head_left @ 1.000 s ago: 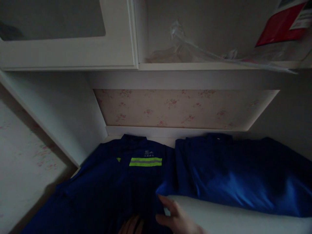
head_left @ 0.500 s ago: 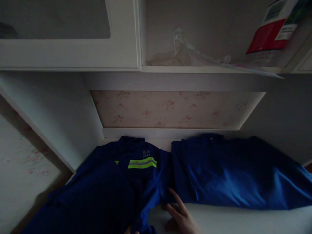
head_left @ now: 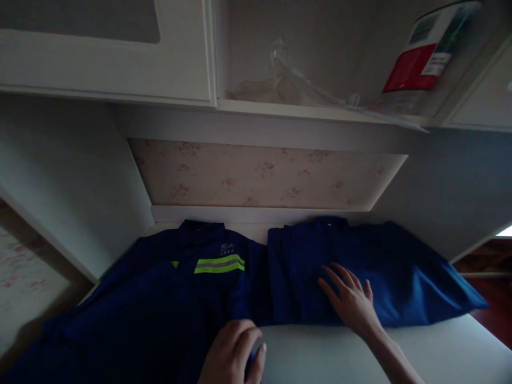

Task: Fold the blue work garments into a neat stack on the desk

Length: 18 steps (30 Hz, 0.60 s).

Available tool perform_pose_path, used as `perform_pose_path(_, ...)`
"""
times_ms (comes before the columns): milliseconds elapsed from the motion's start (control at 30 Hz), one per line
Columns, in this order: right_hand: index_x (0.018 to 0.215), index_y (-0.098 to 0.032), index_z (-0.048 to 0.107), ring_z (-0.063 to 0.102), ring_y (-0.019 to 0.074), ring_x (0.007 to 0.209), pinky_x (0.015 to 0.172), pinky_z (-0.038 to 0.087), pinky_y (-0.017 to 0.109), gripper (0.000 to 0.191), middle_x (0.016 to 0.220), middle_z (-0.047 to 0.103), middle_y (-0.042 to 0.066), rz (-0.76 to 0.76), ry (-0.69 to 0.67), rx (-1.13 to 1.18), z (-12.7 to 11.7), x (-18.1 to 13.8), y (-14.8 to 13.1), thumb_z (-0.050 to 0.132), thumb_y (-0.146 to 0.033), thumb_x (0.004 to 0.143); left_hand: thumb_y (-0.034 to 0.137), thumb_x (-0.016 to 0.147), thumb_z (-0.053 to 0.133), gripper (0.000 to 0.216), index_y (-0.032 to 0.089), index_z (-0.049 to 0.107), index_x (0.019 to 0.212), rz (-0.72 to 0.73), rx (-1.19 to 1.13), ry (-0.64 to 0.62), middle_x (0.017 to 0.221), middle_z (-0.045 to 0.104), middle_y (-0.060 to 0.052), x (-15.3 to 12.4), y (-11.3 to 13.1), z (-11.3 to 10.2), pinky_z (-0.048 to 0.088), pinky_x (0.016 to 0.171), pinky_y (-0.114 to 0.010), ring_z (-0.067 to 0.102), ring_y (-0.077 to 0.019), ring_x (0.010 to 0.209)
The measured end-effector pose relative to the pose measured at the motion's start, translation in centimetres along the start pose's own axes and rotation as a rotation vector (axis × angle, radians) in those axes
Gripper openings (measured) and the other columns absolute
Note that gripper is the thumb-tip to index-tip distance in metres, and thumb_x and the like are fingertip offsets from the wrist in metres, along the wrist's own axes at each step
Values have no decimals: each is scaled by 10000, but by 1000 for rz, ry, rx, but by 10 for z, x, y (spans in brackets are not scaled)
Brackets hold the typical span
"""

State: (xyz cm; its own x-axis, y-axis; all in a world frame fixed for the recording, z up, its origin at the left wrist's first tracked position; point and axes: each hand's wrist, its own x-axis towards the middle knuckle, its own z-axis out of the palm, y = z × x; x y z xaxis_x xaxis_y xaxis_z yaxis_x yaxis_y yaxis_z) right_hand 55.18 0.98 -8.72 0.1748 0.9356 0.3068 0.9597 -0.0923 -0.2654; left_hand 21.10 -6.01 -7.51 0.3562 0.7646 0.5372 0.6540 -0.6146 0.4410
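From my feed, two blue garments lie side by side on the white worktop (head_left: 360, 352), touching at the middle. The trousers (head_left: 400, 277) on the right look already folded flat. My right hand (head_left: 350, 301) rests on them, fingers spread, gripping nothing. The jacket (head_left: 168, 298) with the yellow-green stripe (head_left: 219, 264) is only partly folded, I judge: one side lies over its front. My left hand (head_left: 234, 352) is curled shut on its near edge. Above, the open shelf (head_left: 320, 113) holds crumpled clear plastic (head_left: 288, 85) and a red-and-white packet (head_left: 420, 64); the cupboard door (head_left: 120, 58) beside it is shut, its contents hidden.
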Motion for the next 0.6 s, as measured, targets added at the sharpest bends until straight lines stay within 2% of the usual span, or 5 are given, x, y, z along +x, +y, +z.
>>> perform_pose_path(100,1396,-362,469,301,293,1412,1068,90,773,584,1518,403,13,166,-90,-110,15,20,15,252,-644,932,97,856,496,324,234,622,1120,-61,64,-263,1087,686,-47,25,1,34,532,905,-320,647,-197,1003)
perform_pose_path(200,1462,-363,367,248,287,1442,1048,88,797,577,1561,328,-1,226,-263,-165,28,33,22,226,-596,953,45,812,451,578,163,498,1376,-167,237,-374,1368,575,-128,30,-16,71,440,1047,-475,517,-307,1259)
perform_pose_path(267,1467,-380,351,204,284,1462,1044,50,802,536,1579,286,-15,192,-371,-199,38,38,26,226,-530,967,79,816,464,607,136,455,1420,-190,298,-408,1433,522,-152,29,-31,87,408,1056,-545,455,-359,1314)
perform_pose_path(467,1470,-328,371,216,295,1461,1072,8,772,567,1571,312,32,176,-368,-171,47,38,29,241,-531,957,108,894,397,483,250,554,1327,-194,299,-402,1379,584,-37,31,-49,91,413,1039,-493,490,-276,1263)
perform_pose_path(600,1477,-300,371,295,273,1433,1135,74,687,631,1555,346,56,-23,-281,12,33,15,-27,281,-617,938,72,850,446,492,276,582,1277,-220,269,-417,1338,605,-18,35,-49,90,405,1030,-487,493,-269,1243)
